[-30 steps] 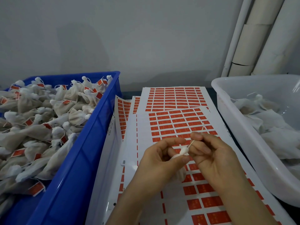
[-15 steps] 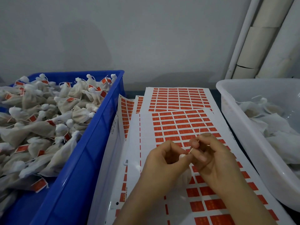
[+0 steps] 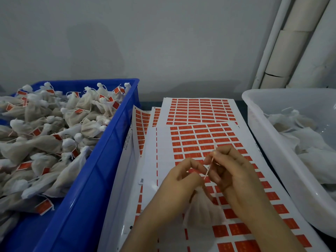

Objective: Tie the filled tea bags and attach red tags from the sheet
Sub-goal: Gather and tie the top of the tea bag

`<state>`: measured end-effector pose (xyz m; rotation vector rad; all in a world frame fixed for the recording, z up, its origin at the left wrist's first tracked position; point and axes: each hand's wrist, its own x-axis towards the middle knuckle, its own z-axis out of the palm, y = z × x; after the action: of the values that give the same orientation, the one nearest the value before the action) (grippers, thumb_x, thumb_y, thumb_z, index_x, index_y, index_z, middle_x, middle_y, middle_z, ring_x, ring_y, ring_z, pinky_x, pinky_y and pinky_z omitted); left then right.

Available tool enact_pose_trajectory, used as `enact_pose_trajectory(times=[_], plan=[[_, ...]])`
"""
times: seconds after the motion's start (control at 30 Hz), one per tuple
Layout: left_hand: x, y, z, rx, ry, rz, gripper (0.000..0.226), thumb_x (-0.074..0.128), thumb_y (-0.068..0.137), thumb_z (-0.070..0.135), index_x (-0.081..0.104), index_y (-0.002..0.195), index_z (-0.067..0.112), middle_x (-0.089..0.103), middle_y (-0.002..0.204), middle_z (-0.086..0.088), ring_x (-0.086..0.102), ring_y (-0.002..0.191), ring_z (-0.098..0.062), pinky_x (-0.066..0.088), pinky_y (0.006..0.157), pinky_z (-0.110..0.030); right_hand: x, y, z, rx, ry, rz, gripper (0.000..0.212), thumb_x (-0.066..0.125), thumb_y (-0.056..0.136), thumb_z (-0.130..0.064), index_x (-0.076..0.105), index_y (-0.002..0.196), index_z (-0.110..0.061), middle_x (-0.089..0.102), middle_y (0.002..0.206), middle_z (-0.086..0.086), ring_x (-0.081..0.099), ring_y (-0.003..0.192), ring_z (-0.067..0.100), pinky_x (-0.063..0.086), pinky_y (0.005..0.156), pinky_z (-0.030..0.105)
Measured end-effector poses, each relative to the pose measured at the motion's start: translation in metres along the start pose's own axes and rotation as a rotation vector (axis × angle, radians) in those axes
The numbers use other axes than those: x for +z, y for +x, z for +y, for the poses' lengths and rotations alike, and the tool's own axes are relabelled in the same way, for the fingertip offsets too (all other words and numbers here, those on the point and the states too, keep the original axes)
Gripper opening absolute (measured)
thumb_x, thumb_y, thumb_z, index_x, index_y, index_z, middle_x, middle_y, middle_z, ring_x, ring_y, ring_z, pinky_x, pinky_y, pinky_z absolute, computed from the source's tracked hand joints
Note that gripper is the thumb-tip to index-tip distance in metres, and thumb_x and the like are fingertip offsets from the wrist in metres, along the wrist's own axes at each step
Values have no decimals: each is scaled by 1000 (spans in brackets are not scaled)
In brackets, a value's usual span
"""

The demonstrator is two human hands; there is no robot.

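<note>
My left hand (image 3: 183,179) grips the neck of a filled white tea bag (image 3: 200,213), whose body hangs below the hand over the tag sheets. My right hand (image 3: 234,171) pinches the bag's thin string (image 3: 209,167), which runs taut and slanted between the two hands. Both hands hover above a white sheet of red tags (image 3: 198,140); more sheets lie overlapped under and behind it.
A blue crate (image 3: 101,175) on the left is heaped with tied, tagged tea bags. A white tub (image 3: 269,135) on the right holds untied bags. White pipes (image 3: 291,42) lean in the back right corner against a grey wall.
The right hand has drawn the string up and away, so it now runs longer between the hands. The bag's white top has sunk inside the left fist.
</note>
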<state>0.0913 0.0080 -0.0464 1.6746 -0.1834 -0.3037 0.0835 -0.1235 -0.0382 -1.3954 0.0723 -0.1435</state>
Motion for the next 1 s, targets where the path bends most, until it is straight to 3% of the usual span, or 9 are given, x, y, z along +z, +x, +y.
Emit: enact_pose_trajectory(times=[0.1,0.23,0.37,0.43,0.53,0.63,0.73,1.0], plan=[[-1,-1,1,23,74,41,22,59,87,42,63,66,37,67,76,22,63,76,4,46,63,-10,2,-1,3,-13,-115,22,18,56,87,-22,68,76,-29,66,70,4,60,56,14,54,61,25],[-10,0,4,-51,51,10,20,59,86,40,68,71,30,73,80,7,67,69,-7,52,65,-19,4,1,8,-10,-162,58,8,60,83,-27,68,84,-25,69,74,-5,67,71,13,54,67,25],[-29,4,1,-225,-112,150,20,60,85,37,67,90,19,74,88,3,71,80,-18,57,78,-36,3,4,16,-81,-486,102,6,57,86,-34,58,86,-40,61,83,-26,61,74,-2,43,56,1],[-38,8,-5,-270,-73,267,16,60,87,36,66,93,22,74,80,9,68,76,-13,54,72,-28,6,4,20,-82,-656,60,13,58,86,-37,52,95,-45,53,100,-31,51,83,-11,38,60,-3],[-47,14,-18,-289,151,529,8,57,92,31,60,95,24,70,82,9,57,73,-9,44,61,-22,15,2,32,-17,-844,-44,47,57,83,-49,38,125,-46,41,130,-25,43,113,-4,39,92,17],[-53,15,-28,-276,496,654,12,54,92,33,56,101,25,64,99,6,58,76,-13,54,68,-28,19,0,44,77,-1015,-167,82,56,73,-66,7,136,-51,16,149,-23,24,138,8,29,111,40],[-53,13,-28,-276,705,646,19,52,92,35,53,108,24,58,109,1,59,89,-19,57,80,-38,19,1,53,71,-1179,-217,99,55,67,-74,-15,134,-52,-5,153,-23,4,143,10,14,113,41],[-49,10,-19,-260,624,651,14,52,93,35,50,104,26,58,108,5,59,86,-18,57,79,-37,20,2,54,41,-1123,-168,97,62,66,-70,-8,132,-54,10,151,-24,19,140,9,24,111,40]])
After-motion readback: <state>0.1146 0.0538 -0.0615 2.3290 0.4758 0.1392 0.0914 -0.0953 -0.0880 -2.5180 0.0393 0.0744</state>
